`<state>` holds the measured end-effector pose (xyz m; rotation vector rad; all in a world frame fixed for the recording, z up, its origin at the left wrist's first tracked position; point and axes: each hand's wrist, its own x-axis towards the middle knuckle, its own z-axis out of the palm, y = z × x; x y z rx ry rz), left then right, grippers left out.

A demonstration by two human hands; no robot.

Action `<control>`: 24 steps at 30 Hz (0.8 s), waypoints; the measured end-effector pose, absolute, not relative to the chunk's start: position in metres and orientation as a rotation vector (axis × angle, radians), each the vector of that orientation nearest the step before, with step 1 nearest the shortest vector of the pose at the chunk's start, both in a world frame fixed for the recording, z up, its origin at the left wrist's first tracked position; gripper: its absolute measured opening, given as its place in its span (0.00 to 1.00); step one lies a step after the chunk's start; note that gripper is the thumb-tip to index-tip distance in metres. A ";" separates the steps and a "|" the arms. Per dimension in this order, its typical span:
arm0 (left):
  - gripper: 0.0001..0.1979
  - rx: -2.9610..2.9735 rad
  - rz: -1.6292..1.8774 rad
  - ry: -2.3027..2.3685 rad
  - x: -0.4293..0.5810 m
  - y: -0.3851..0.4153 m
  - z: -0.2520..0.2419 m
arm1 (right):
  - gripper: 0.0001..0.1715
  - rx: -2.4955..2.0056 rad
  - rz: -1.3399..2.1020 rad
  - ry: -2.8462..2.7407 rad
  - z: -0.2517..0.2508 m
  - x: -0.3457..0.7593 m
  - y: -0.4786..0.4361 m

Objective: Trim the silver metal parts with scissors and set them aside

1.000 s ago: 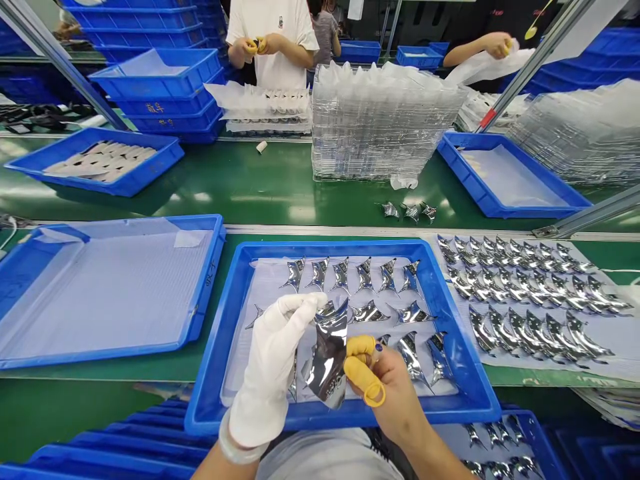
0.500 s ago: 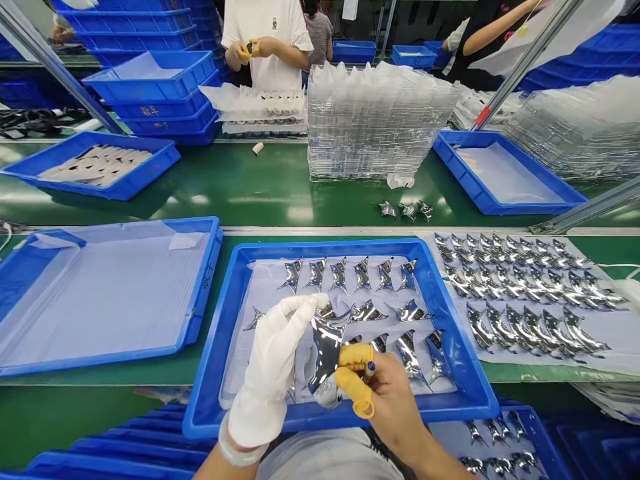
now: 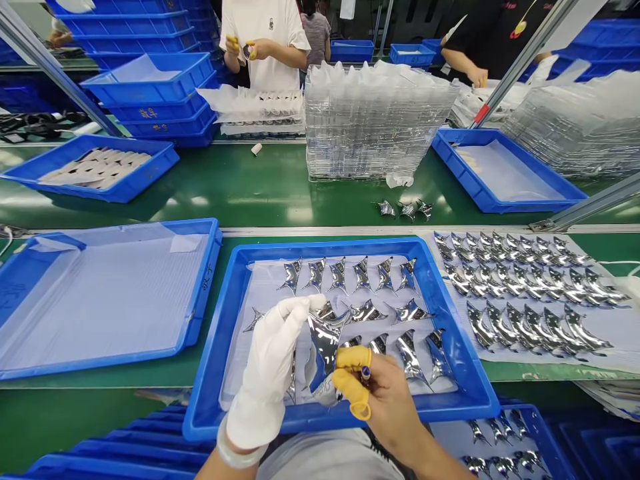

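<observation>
My left hand, in a white glove, grips a shiny chrome part with pointed corners by its upper edge. Yellow finger cots cover the thumb and forefinger of my right hand, which are closed at the part's lower right edge. A pen-like stick with a dark blue tip is also tucked in my right hand. Both hands are above a blue tray lined with white sheet, where rows of similar chrome parts lie. My hands and the held part hide some of them.
To the right, chrome parts lie in rows on a white sheet. A lined blue tray stands at left. Behind are stacked clear plastic trays, three small chrome pieces and a metal post. Co-workers stand across the bench.
The chrome part has tilted slightly in my hands, and its reflections differ. My right hand has shifted a little left. Across the bench, a co-worker at right has lowered an arm.
</observation>
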<state>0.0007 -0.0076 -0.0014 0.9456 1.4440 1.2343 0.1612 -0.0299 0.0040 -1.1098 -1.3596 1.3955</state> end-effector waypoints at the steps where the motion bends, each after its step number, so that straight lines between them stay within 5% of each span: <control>1: 0.18 0.951 1.241 1.443 0.000 -0.007 -0.002 | 0.09 -1.108 1.410 -1.351 0.004 0.161 -0.030; 24: 0.14 0.850 1.268 1.383 0.011 -0.002 -0.009 | 0.22 -1.043 1.801 -0.892 -0.015 0.176 -0.026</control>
